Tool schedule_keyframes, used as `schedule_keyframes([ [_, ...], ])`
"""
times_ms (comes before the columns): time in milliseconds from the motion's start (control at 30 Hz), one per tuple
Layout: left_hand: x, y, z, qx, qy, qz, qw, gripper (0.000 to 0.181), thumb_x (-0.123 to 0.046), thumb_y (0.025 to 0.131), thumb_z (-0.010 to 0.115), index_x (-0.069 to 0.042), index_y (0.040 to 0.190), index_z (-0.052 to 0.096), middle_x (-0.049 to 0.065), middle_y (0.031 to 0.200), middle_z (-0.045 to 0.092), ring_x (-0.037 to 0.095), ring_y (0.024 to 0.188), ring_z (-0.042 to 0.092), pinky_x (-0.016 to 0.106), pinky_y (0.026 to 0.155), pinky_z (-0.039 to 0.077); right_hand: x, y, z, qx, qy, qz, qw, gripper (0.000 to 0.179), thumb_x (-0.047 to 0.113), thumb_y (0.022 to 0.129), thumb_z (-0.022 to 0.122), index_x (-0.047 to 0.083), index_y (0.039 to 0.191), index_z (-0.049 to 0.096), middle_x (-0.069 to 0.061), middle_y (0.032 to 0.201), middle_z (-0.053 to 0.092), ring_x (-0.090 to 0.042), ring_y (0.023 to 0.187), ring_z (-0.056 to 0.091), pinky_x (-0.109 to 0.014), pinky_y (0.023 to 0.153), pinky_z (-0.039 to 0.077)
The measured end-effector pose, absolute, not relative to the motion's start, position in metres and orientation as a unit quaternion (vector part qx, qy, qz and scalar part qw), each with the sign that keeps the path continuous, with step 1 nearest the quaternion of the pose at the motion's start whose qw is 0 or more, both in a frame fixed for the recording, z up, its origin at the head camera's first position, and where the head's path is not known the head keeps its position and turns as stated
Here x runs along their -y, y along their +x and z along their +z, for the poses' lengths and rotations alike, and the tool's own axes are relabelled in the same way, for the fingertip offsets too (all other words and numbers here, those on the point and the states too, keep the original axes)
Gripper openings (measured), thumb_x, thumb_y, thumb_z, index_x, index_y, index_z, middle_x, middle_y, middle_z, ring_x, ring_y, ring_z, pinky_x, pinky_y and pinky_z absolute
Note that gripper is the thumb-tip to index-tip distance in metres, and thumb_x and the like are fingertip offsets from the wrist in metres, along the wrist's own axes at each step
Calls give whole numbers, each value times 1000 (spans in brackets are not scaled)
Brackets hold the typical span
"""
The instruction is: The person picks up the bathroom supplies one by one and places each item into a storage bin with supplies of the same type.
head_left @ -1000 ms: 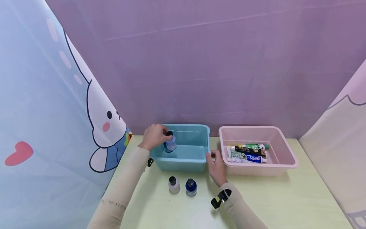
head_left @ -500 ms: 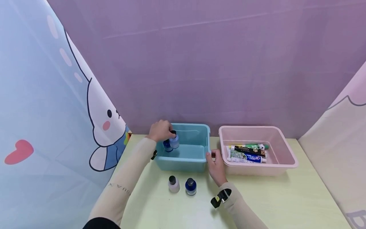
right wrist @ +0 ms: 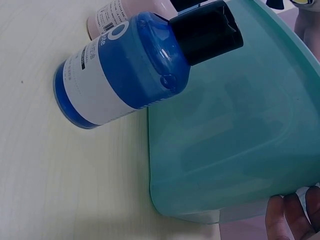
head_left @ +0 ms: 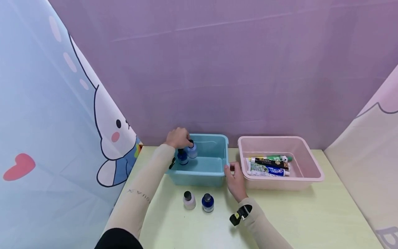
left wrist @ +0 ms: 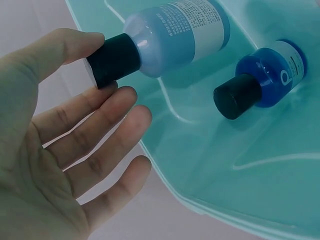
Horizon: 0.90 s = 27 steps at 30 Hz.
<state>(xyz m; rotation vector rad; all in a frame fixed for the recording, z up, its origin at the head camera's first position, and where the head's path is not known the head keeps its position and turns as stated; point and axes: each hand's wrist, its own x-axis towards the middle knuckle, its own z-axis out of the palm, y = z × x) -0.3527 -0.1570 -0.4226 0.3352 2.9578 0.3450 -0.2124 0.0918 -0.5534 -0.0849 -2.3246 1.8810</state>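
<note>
With thumb and fingertips my left hand pinches the black cap of a light-blue bottle inside the teal bin. Beside it in the bin stands a dark-blue bottle, also black-capped; the left wrist view shows both bottles close up. My right hand grips the bin at its front right corner, its curled fingertips showing at the side in the right wrist view. In front of the bin, a pale pinkish bottle and another dark-blue bottle stand on the table.
To the right stands a pink bin with several toothpaste tubes lying in it. The pale table ends at a purple curtain behind the bins. A printed blue curtain hangs at the left.
My left hand has shifted right and toward the back of the teal bin with the light-blue bottle, uncovering the dark-blue one beside it. The right hand has stayed at the corner.
</note>
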Motion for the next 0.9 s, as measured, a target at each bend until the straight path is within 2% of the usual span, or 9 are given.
schedule_keyframes([
  [200, 155, -356, -425, -983, 105, 121, 86, 43, -36, 85, 82, -16, 56, 57, -6, 54, 37, 15, 57, 44, 30, 53, 35, -93, -212, -554, 775, -31, 628, 71, 23, 28, 107, 53, 7, 116, 53, -13, 114, 58, -23, 103, 54, -31, 84, 50],
  [300, 154, -359, -428, -984, 100, 117, 87, 48, -36, 85, 82, -18, 53, 52, -6, 53, 33, 15, 57, 41, 31, 54, 35, -93, -212, -554, 775, -33, 627, 71, 24, 28, 107, 53, 7, 116, 53, -13, 115, 58, -23, 103, 54, -32, 85, 50],
  [467, 156, -364, -437, -987, 95, 97, 82, 46, -39, 84, 83, -19, 54, 54, -7, 53, 38, 16, 60, 46, 35, 60, 42, -92, -212, -556, 775, -30, 627, 73, 23, 27, 107, 53, 7, 116, 53, -13, 114, 58, -22, 102, 54, -32, 85, 50],
  [567, 158, -365, -442, -989, 92, 83, 79, 38, -41, 83, 83, -19, 59, 63, -7, 58, 50, 17, 65, 53, 37, 65, 48, -91, -212, -557, 775, -27, 627, 75, 22, 27, 107, 53, 7, 115, 54, -12, 113, 58, -22, 102, 54, -31, 85, 51],
  [700, 159, -363, -444, -990, 87, 74, 82, 26, -41, 84, 83, -19, 72, 74, -3, 74, 68, 19, 76, 62, 41, 75, 55, -91, -211, -558, 775, -24, 627, 75, 22, 27, 107, 53, 7, 116, 54, -12, 113, 59, -22, 103, 54, -31, 86, 50],
  [900, 159, -363, -444, -991, 86, 67, 78, 27, -41, 84, 82, -20, 70, 73, -3, 74, 69, 19, 77, 63, 42, 77, 57, -89, -211, -558, 776, -28, 625, 78, 24, 28, 107, 51, 6, 116, 54, -12, 115, 59, -21, 104, 54, -29, 85, 50],
])
